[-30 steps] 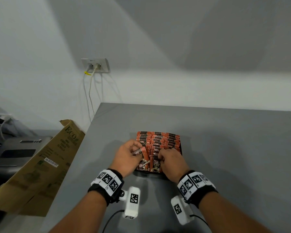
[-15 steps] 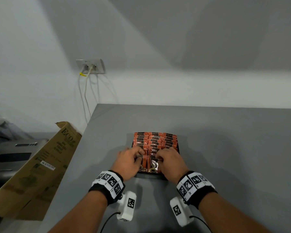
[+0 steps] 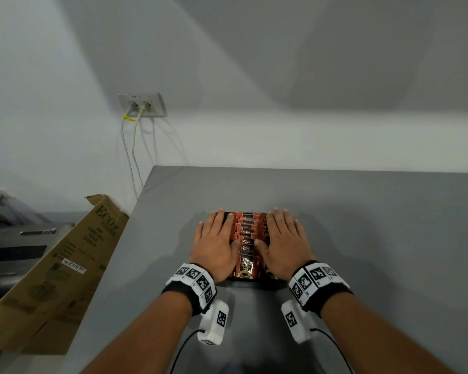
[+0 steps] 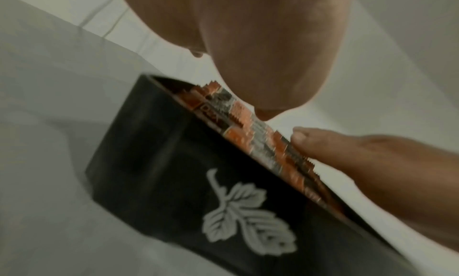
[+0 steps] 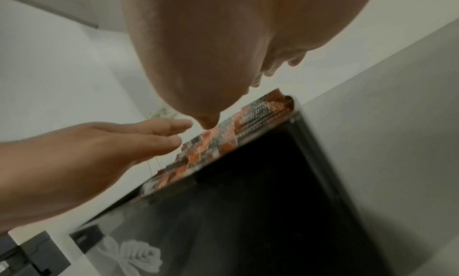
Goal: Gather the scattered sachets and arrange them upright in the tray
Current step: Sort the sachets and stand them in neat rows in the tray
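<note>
A black tray (image 4: 159, 162) with a white leaf print stands on the grey table, packed with several orange-and-black sachets (image 3: 247, 233) standing upright in rows. My left hand (image 3: 216, 238) lies flat over the left rows, fingers straight and spread. My right hand (image 3: 284, 236) lies flat over the right rows in the same way. The middle row shows between the two hands. In the wrist views the sachets' serrated tops (image 4: 250, 127) (image 5: 223, 140) stick up just above the tray's rim (image 5: 248, 142), under both palms.
The grey table (image 3: 376, 238) reaches to the white wall behind. A brown cardboard box (image 3: 65, 265) leans at the table's left edge, beside a grey machine (image 3: 14, 255). A wall socket (image 3: 142, 103) with two white cables hangs above the table's far left corner.
Both hands held sachets at the tray's near end with curled fingers. Now the fingers have straightened and both hands have slid forward, flat over the rows.
</note>
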Tool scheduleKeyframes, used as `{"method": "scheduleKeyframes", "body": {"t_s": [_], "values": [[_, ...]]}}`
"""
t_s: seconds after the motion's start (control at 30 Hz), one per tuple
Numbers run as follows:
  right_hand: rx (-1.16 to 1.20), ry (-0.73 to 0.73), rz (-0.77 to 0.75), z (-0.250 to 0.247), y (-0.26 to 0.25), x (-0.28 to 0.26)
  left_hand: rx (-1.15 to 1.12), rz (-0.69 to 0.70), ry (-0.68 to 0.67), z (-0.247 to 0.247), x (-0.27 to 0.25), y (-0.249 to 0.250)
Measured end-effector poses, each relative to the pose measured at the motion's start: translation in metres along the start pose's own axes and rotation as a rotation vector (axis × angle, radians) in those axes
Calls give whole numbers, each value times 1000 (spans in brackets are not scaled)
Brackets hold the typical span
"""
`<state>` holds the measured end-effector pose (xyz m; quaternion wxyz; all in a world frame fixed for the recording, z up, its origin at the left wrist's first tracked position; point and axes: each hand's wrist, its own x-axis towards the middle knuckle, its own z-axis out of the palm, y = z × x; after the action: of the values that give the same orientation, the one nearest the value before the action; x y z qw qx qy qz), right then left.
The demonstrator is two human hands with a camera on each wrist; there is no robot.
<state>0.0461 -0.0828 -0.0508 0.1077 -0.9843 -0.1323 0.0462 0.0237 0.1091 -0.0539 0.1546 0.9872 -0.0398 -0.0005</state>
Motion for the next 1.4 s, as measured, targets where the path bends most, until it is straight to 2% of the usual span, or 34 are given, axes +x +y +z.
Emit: {"method": "scheduleKeyframes", "body": {"t_s": [0.17, 0.53, 0.6, 0.67, 0.77, 0.83, 0.9, 1.0, 1.4], "values": [[-53, -39, 3, 18, -1, 1, 117, 11, -95, 16, 2, -4], [-76, -48, 0, 30, 1, 4, 133, 26, -100, 22, 4, -8], [-41, -29, 5, 24, 1, 3, 47, 14, -78, 19, 4, -9], [38, 17, 28, 14, 2, 0, -87, -28, 16, 12, 2, -12], [243, 110, 137, 2, 14, -9, -313, -200, 145, -2, -1, -23], [432, 111, 234, -2, 26, -14, -502, -338, 101, -7, -3, -28], [565, 46, 304, -6, 30, -19, -575, -393, 44, -8, -4, -30], [595, 8, 302, -7, 31, -20, -599, -384, 38, -6, -3, -29], [559, 27, 350, -19, 31, -9, -616, -367, 14, -10, 6, -13]]}}
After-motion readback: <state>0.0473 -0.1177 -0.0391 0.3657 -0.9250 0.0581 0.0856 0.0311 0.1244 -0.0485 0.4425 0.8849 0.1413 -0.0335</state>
